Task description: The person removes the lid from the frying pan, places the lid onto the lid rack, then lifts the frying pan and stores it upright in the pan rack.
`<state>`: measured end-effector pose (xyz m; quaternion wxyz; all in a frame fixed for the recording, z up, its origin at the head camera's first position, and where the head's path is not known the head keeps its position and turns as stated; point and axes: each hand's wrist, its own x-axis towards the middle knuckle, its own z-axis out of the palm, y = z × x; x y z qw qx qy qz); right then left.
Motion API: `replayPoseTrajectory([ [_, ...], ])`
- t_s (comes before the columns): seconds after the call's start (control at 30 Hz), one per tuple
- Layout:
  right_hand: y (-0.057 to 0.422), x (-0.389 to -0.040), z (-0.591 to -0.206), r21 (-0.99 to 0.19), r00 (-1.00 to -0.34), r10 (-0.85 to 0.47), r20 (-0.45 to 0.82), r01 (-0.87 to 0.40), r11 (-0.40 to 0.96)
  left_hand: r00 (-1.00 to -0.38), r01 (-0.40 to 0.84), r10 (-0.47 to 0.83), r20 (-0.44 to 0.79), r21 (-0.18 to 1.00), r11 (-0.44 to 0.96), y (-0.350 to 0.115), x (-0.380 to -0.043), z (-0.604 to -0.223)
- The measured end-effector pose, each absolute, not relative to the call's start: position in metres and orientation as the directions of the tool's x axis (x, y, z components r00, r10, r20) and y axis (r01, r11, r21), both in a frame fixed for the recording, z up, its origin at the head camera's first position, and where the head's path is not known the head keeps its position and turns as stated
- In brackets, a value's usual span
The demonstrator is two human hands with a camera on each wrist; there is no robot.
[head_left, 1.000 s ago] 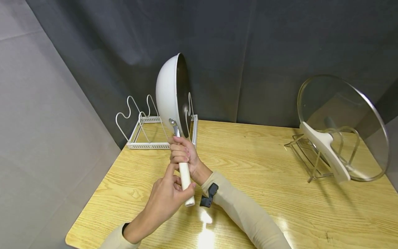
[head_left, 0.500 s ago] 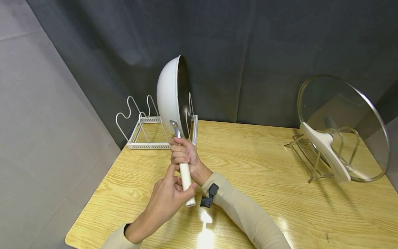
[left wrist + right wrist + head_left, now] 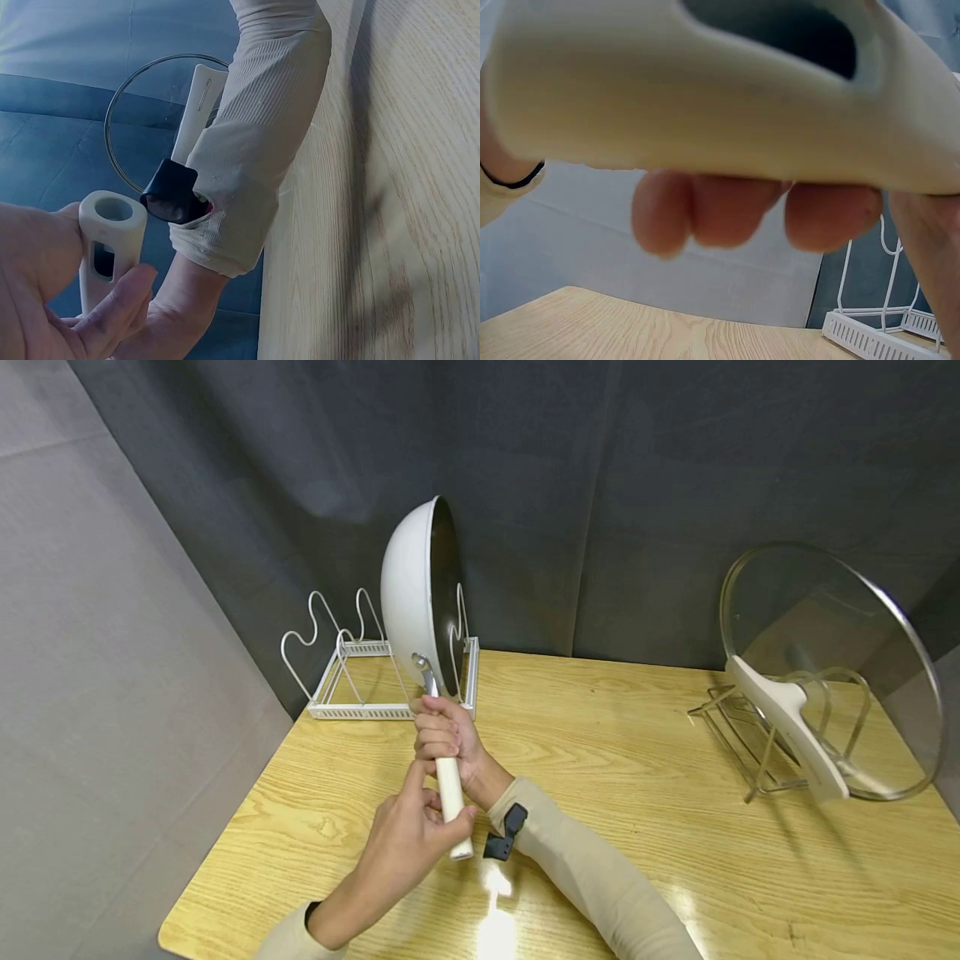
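Note:
A white wok (image 3: 407, 587) with a dark inside stands on its side, its bowl among the wires of the white pan rack (image 3: 360, 712) at the back left. Its cream handle (image 3: 451, 789) points toward me. My right hand (image 3: 450, 739) grips the handle close to the metal joint, fingers wrapped round it. Lower down, near the handle's end, my left hand (image 3: 408, 839) pinches it between thumb and fingers. In the left wrist view the hollow handle end (image 3: 112, 217) shows between thumb and fingers. The handle fills the top of the right wrist view, with fingertips (image 3: 735, 210) beneath.
At the right, a glass lid (image 3: 795, 610) with a cream handle (image 3: 787, 727) leans in a metal wire stand (image 3: 757, 760). A dark curtain (image 3: 637, 510) hangs behind the wooden table (image 3: 600, 760), and a grey one at the left.
The wok has shifted very slightly down and to the right in the head view, with both hands following. Both hands keep their hold on the handle.

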<state>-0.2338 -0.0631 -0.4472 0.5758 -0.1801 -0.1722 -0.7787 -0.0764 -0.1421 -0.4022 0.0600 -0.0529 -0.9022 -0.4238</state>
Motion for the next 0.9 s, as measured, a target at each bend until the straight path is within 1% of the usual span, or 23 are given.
replayPoseTrajectory([
  [0.33, -0.063, -0.235, -0.454, 0.055, -0.261, -0.832, 0.49, 0.961, -0.27, -0.985, 0.161, 0.053, 0.166, 0.752, 0.639, -0.142, -0.077, -0.41],
  [0.7, -0.062, -0.237, -0.462, 0.026, -0.256, -0.831, 0.493, 0.96, -0.28, -0.971, 0.215, 0.066, 0.228, 0.729, 0.65, -0.14, -0.079, -0.42],
  [0.9, -0.062, -0.237, -0.466, 0.033, -0.247, -0.827, 0.505, 0.963, -0.267, -0.97, 0.218, 0.062, 0.236, 0.726, 0.652, -0.139, -0.079, -0.423],
])
